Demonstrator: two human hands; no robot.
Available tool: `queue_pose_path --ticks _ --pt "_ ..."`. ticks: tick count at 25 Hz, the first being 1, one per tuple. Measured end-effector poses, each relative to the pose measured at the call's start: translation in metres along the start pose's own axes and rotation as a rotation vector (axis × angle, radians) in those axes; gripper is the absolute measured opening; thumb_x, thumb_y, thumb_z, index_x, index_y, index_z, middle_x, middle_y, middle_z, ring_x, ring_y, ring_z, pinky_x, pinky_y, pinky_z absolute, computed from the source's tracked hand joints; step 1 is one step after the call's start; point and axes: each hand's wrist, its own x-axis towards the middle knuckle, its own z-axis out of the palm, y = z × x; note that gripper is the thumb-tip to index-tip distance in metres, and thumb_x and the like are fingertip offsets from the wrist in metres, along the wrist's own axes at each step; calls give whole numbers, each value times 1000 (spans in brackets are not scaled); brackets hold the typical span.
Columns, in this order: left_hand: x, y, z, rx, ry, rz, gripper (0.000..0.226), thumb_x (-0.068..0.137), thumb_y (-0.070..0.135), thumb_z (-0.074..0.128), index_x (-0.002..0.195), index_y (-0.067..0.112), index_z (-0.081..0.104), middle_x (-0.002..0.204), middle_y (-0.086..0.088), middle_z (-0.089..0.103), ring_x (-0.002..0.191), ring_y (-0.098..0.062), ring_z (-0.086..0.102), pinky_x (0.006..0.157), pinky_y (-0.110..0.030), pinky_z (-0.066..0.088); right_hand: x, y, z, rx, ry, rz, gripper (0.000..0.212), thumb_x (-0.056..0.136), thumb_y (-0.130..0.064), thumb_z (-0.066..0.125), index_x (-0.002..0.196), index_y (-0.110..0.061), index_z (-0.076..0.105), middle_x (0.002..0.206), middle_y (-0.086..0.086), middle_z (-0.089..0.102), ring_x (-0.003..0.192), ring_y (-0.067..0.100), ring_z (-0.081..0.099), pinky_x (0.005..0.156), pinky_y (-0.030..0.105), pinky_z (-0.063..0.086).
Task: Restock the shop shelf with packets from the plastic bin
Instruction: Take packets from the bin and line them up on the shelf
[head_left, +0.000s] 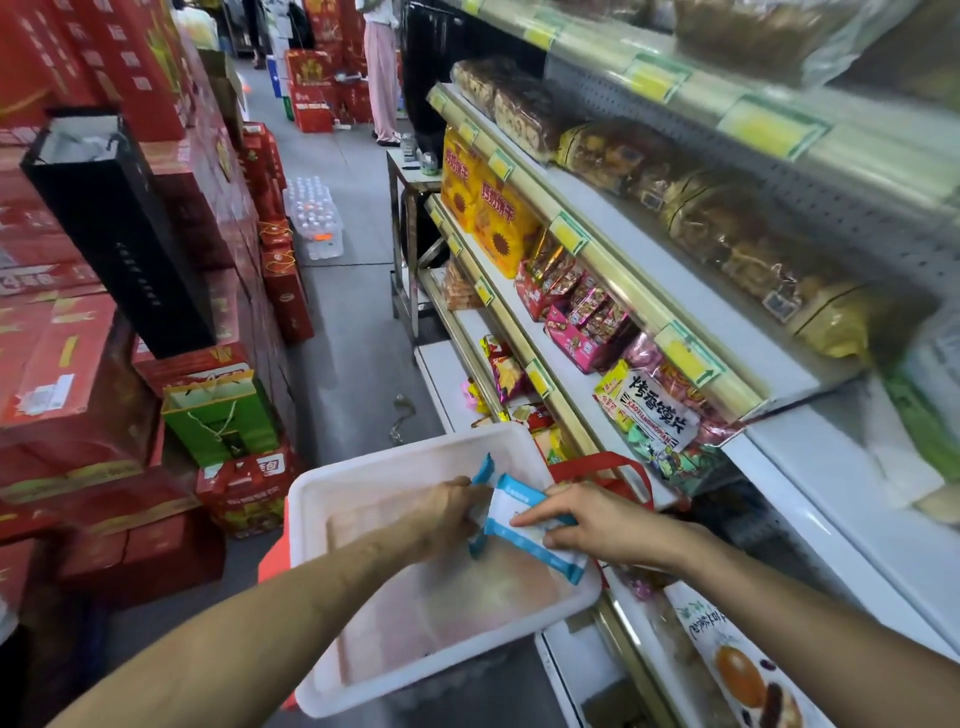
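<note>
A white plastic bin (363, 483) sits low in front of me, beside the shop shelf (613, 291). Above the bin's far right part, both hands hold white packets with blue ends (524, 512). My left hand (452, 512) grips the left side of the packets. My right hand (582, 517) holds them from the right, fingers laid over the top packet and thumb beneath. The rest of the bin's floor looks bare and pinkish. The shelf rises to the right with several rows of snack packets.
Red gift boxes (78, 364) are stacked along the left of the aisle, with a black carton (119, 228) and a green bag (218, 415). A red bag (602, 467) hangs by the shelf. Bottled water packs (317, 213) and a person (382, 67) stand farther down the aisle.
</note>
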Motion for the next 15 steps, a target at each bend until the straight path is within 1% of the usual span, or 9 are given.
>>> queue_pose_path --ticks 3,5,7,9,11,13,15 --pt "-14 -1 -5 31 -24 12 55 94 9 58 146 29 53 124 -6 61 111 -27 62 88 -32 49 1 -4 2 -57 20 -10 46 97 -21 66 132 -52 62 131 -18 57 114 5 60 94 33 57" --pt "-30 -8 -20 54 -46 26 61 94 9 54 149 34 49 124 -6 59 109 -28 61 91 -37 50 4 -8 3 -83 22 -14 45 98 -21 66 132 -50 63 129 -15 57 110 7 61 91 34 58" --pt "-45 -18 -36 69 -51 20 65 92 8 53 151 36 48 124 -8 59 109 -29 60 93 -39 49 10 -14 5 -124 19 -18 44 98 -20 64 133 -48 64 128 -11 56 107 9 61 88 37 59" --pt "-61 -23 -55 98 -46 11 68 89 5 54 150 35 49 122 -8 60 111 -29 59 93 -34 45 13 -24 5 -178 17 -35 44 99 -21 63 133 -48 63 128 -11 55 104 10 60 85 36 59" --pt "-75 -25 -80 126 -35 35 68 87 4 56 148 33 52 127 -5 61 116 -25 57 92 -24 40 15 -36 -1 -237 15 -62 45 99 -20 63 134 -48 62 127 -12 54 104 10 58 82 31 55" --pt "-87 -21 -114 165 -29 56 68 87 3 58 146 35 55 132 0 61 119 -19 56 91 -18 36 16 -49 -14 -281 27 -93 48 98 -18 62 136 -47 61 132 -9 54 113 12 55 89 30 48" --pt "-96 -13 -154 208 -18 70 68 85 2 59 143 36 58 123 4 59 113 -16 55 89 -17 35 15 -65 -38 -337 57 -149 51 96 -15 64 137 -43 60 137 -11 51 122 9 49 98 27 40"
